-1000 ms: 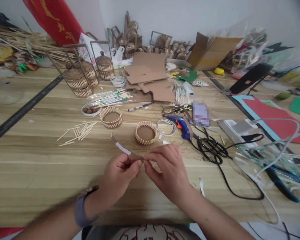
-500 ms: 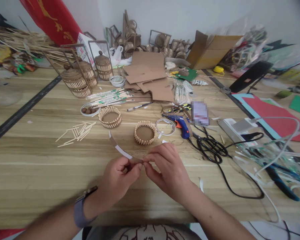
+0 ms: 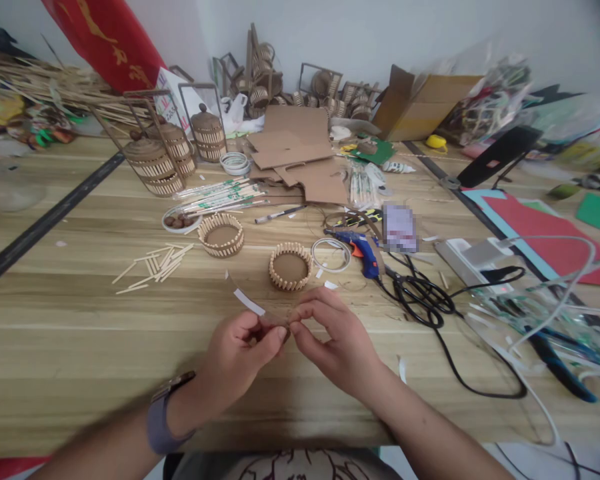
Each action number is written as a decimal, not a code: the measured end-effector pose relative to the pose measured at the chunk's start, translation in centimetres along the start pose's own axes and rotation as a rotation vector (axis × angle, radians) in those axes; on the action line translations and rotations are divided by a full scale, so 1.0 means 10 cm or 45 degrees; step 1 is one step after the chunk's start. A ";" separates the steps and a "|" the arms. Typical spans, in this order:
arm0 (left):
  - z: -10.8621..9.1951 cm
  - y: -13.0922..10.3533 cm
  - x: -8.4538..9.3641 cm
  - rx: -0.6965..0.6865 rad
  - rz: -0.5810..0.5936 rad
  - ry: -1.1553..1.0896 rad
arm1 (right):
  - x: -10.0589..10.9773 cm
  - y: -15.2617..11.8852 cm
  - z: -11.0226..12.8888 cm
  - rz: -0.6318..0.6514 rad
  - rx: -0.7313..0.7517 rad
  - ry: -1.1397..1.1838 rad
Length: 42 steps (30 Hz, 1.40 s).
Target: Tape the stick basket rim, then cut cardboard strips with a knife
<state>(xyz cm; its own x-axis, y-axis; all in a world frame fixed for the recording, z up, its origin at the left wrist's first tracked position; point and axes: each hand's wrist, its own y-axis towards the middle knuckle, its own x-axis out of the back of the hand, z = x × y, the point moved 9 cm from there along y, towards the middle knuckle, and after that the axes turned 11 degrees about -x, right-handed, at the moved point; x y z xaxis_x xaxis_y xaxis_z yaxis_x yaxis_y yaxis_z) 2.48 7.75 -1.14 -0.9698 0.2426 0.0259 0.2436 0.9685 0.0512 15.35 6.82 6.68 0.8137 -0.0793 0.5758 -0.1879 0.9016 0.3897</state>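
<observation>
Pinching a curved strip between the near edge of the desk and a stick-walled basket, left hand clamped on it, right hand at its end, grip unclear, open room leftward, black cord rightward.

My wood-grained table, crossed at left by a dark strip. Directly on it, before me: a round stick-walled basket; a second basket, nearer me; loose wooden sticks, scattered; one white dish of brown balls; one pen; one white ring, just beside a blue glue gun; one white power strip.
</observation>
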 end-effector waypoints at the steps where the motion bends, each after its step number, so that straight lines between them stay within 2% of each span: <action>1: 0.01 0.00 0.01 0.010 -0.012 -0.001 | 0.00 0.00 0.00 0.005 -0.006 0.006; 5: 0.04 -0.01 0.04 0.025 -0.058 0.017 | 0.00 -0.01 -0.01 0.006 -0.012 -0.020; 14: 0.00 -0.01 0.02 0.032 -0.044 -0.009 | 0.04 -0.03 0.03 -0.105 0.021 -0.065; 20: -0.01 0.05 0.05 0.071 -0.095 -0.140 | 0.09 0.00 -0.03 -0.140 -0.091 -0.001; 24: 0.04 0.08 0.17 0.095 -0.217 -0.286 | 0.20 0.05 -0.21 -0.189 -0.225 0.120; 30: -0.07 0.15 0.30 0.068 -0.299 -0.387 | 0.49 0.08 -0.82 -0.424 -0.565 0.280; 33: -0.07 0.14 0.26 0.077 -0.237 -0.359 | 0.59 0.08 -0.84 -0.522 -0.485 0.127; 36: -0.03 0.11 0.17 0.105 -0.154 -0.340 | 0.55 0.09 -0.62 -0.458 -0.298 -0.108; 42: -0.01 0.10 0.11 0.144 -0.125 -0.362 | 0.17 0.08 -0.19 -0.021 0.010 -0.141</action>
<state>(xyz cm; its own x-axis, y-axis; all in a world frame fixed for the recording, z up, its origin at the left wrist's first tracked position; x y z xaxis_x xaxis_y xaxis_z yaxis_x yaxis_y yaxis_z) 1.67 9.01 -0.95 -0.9572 0.1380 -0.2543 0.1612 0.9843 -0.0724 17.63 8.19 6.54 0.7509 -0.1412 0.6451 -0.1793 0.8966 0.4049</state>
